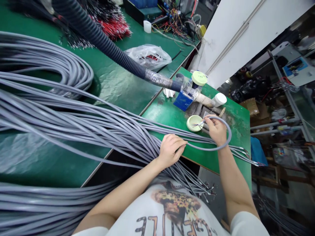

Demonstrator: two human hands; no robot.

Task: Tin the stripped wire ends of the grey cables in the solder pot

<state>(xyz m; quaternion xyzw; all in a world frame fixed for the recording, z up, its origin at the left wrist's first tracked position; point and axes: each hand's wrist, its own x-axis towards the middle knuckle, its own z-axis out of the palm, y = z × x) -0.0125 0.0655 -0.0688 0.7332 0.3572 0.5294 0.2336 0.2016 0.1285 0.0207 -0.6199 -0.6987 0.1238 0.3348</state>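
Observation:
My right hand [216, 130] pinches a grey cable [229, 131] close to its stripped end, whose thin wires hang over a small pale-green round container [191, 124]. From there the cable loops right and back under my right wrist toward my left hand [172, 148]. My left hand is closed around that same cable, its fingers curled and resting by the large bundle of grey cables [118, 127]. Several cable ends with bared wires lie on the green board, right of my right wrist, and others hang near my shirt.
A black corrugated hose [118, 57] crosses above the table to a blue box [183, 100]. Beside it stand a lidded jar [199, 78] and a white round container [220, 99]. A plastic bag [149, 56], red and black wires and coiled cable lie on the green table [115, 88].

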